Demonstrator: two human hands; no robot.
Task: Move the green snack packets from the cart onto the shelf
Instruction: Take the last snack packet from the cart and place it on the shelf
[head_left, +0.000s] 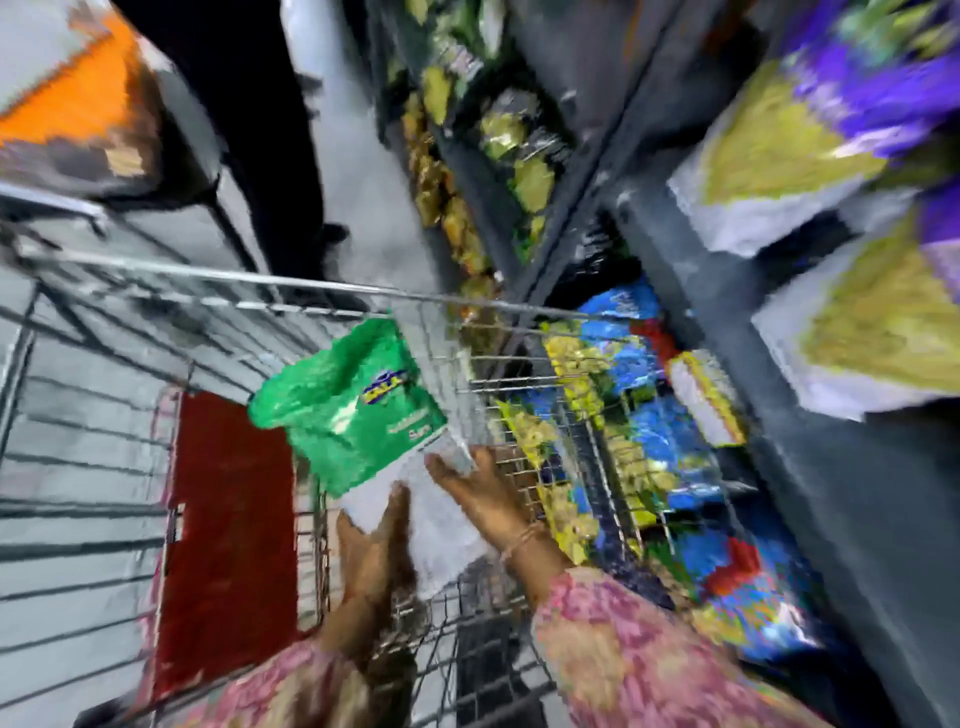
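left hand (371, 545): fingers closed, grip firm | right hand (488, 499): fingers extended, grip pinching

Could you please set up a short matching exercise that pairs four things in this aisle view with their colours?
Things:
1. Snack packet held by both hands
2. Flat panel in the wire cart
3. Person's sleeves
4. Packets on the lower shelf beyond the cart

Colours:
A. Pink floral pattern
B. Blue and yellow
C. Green with a white end
D. Dark red

Pairs: 1-C, 2-D, 3-A, 4-B

The left hand and the right hand grip the packet's white end.
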